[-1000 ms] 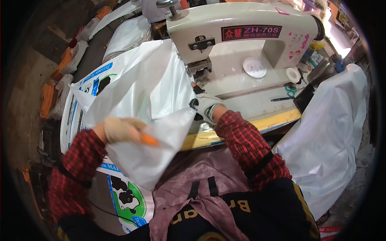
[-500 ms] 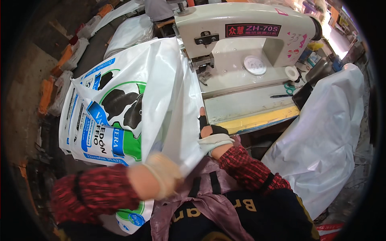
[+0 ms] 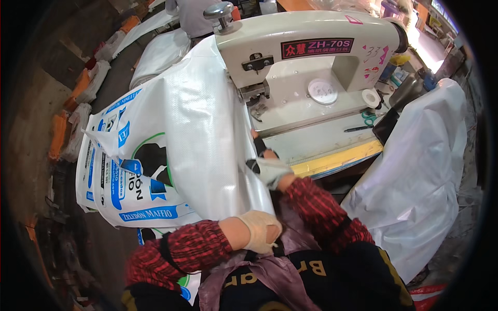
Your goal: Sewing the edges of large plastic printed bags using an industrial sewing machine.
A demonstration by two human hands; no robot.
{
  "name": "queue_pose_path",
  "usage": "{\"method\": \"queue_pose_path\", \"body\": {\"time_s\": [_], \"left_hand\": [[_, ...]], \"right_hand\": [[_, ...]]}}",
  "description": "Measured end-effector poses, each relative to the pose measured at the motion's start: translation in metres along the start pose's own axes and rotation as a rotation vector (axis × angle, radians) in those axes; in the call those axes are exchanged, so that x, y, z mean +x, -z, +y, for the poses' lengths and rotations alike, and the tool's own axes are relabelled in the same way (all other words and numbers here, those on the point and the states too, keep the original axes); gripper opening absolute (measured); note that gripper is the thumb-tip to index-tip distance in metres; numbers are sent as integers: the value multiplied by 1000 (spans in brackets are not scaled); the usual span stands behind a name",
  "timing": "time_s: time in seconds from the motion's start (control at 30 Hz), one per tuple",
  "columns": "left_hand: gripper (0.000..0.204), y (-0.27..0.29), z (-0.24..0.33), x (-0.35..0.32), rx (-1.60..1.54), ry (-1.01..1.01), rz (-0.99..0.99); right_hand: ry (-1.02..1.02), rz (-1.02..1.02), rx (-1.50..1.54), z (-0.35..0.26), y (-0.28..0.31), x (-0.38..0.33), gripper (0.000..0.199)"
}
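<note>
A large white woven plastic bag (image 3: 202, 135) with blue, black and green print lies to the left of the sewing machine (image 3: 311, 39). Its far edge reaches the machine's needle head, and a broad white fold covers part of the print. My right hand (image 3: 272, 170), in a pale fingerless glove with dark finger wraps, grips the bag's right edge just short of the machine bed, one finger stretched along that edge. Close to my body, my left hand (image 3: 263, 232), also in a pale glove, is closed at the bag's near corner; its fingertips are hidden.
Another white bag (image 3: 410, 176) bulges upright on the right. Green-handled scissors (image 3: 369, 118), a pen (image 3: 359, 128) and a white tape roll (image 3: 370, 97) lie on the machine table (image 3: 337, 155). A stack of white bags (image 3: 161, 57) and a person (image 3: 199, 18) are beyond.
My left hand has swept right and toward my body, and the bag's fold has been drawn over more of the print. My right hand has shifted slightly along the edge.
</note>
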State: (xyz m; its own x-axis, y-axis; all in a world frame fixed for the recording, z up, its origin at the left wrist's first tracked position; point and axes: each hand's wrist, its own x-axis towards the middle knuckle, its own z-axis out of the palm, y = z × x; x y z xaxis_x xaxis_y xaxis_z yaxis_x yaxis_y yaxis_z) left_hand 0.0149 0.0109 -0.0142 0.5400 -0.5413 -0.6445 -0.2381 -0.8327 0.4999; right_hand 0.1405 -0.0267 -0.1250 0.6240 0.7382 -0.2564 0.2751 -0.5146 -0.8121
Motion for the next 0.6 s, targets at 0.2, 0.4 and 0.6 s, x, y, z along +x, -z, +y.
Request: {"method": "queue_pose_path", "body": {"time_s": [0.2,0.4,0.6], "left_hand": [[29,56,17,-71,110,163,-264],[33,25,-15,-74,165,211,131],[22,-25,-18,19,-42,9,369]], "right_hand": [[-42,-18,-316,-18,-9,-45,53],[-115,15,-349,-33,18,18,44],[-251,-121,-114,-22,9,21,40]]}}
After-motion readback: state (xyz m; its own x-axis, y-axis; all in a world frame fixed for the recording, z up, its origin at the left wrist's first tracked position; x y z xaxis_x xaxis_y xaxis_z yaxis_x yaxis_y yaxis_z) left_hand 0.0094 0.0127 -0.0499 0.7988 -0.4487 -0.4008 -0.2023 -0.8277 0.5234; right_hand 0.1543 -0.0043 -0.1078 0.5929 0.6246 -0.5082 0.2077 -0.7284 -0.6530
